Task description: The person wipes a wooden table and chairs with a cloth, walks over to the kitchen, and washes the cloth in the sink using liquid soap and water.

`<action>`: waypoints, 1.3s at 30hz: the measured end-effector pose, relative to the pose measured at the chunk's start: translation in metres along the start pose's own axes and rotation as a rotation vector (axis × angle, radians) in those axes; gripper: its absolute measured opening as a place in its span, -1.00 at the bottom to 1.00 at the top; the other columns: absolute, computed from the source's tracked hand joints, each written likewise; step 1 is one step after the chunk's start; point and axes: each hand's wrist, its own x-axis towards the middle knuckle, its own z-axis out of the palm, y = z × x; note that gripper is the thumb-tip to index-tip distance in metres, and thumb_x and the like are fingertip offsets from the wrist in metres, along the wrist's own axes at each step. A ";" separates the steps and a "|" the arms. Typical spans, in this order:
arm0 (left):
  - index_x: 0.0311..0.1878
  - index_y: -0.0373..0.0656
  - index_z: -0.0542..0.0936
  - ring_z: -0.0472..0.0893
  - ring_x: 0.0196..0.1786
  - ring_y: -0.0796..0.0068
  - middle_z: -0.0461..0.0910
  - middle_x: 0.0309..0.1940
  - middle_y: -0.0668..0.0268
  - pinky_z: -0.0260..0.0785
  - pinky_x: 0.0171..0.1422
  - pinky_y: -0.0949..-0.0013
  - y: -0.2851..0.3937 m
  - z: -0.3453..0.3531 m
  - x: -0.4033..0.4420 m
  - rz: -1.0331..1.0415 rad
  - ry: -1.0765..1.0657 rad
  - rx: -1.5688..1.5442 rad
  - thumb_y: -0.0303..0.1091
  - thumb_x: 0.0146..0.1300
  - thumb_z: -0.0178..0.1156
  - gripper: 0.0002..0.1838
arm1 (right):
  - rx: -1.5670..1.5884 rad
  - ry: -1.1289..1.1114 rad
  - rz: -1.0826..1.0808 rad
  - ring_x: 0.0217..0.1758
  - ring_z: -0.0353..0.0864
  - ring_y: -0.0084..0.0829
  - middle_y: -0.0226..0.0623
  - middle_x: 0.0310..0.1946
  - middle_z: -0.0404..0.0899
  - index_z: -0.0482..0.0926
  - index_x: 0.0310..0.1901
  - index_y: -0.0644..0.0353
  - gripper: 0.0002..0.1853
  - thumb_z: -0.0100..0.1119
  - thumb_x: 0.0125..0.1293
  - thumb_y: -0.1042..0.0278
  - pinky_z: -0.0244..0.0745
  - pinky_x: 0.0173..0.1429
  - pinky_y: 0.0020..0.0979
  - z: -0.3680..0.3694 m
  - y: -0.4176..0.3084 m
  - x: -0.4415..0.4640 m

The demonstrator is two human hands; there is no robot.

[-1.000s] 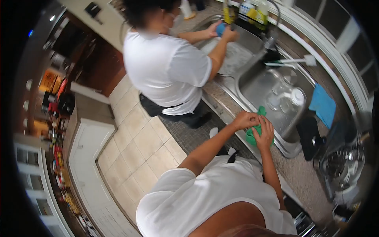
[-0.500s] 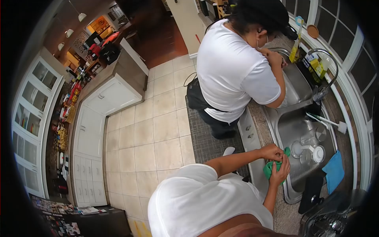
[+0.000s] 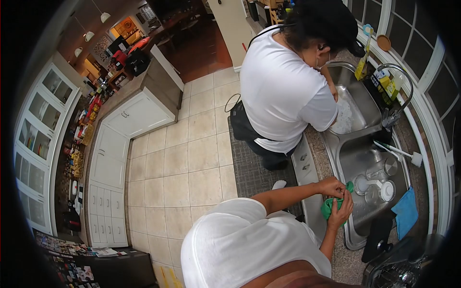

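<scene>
My left hand (image 3: 332, 187) is closed, its fingertips pinching at the upper part of a green cloth (image 3: 328, 208). Lower down, my right hand (image 3: 341, 212) grips the same bunched cloth, the thumb and fingers pressed round it. Whether something is wrapped inside the cloth is hidden. Both hands are over the front rim of the near sink basin (image 3: 355, 225). In that basin, just beyond my hands, lie clear containers (image 3: 376, 169) and a piece with a white round top (image 3: 387, 191).
A co-worker (image 3: 290, 81) in a white shirt leans over the far basin (image 3: 357, 98), close on my left. A blue cloth (image 3: 406, 211) hangs over the near basin's edge. A white-headed brush (image 3: 416, 159) and a curved faucet (image 3: 408, 86) are behind the basins. A dish rack (image 3: 408, 273) stands at lower right.
The co-worker's arms have lowered into the far basin, where whitish contents now show. My hands stay on the green cloth with barely any shift. The view has tilted slightly.
</scene>
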 end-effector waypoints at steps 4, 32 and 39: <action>-0.45 -0.16 0.58 0.63 -0.62 0.51 0.58 -0.69 0.34 0.41 -0.50 0.44 -0.001 0.000 -0.001 0.000 0.002 -0.007 -0.15 0.10 0.27 -0.74 | 0.001 -0.005 0.008 0.22 0.39 -0.09 -0.17 0.19 0.42 0.43 0.22 0.15 -0.48 0.09 0.27 0.10 0.20 0.26 -0.11 0.000 0.000 0.000; -0.20 -0.11 0.56 0.59 -0.54 0.51 0.54 -0.61 0.36 0.42 -0.39 0.41 -0.009 0.000 -0.002 -0.039 -0.026 -0.029 -0.18 0.13 0.33 -0.73 | -0.172 -0.173 0.297 0.33 0.19 -0.01 -0.04 0.22 0.30 0.31 0.32 0.13 -0.25 0.27 0.13 -0.02 0.07 0.36 -0.13 -0.027 -0.006 -0.026; 0.18 -0.13 0.32 0.57 -0.22 0.54 0.49 -0.17 0.30 0.44 -0.17 0.46 -0.019 -0.047 -0.011 -0.117 -0.026 -0.427 -0.32 0.16 0.35 -0.43 | 0.410 -0.038 0.576 0.14 0.42 -0.26 -0.21 0.06 0.46 0.45 0.18 0.20 -0.44 0.32 0.09 0.42 0.27 0.23 -0.32 -0.023 -0.021 0.001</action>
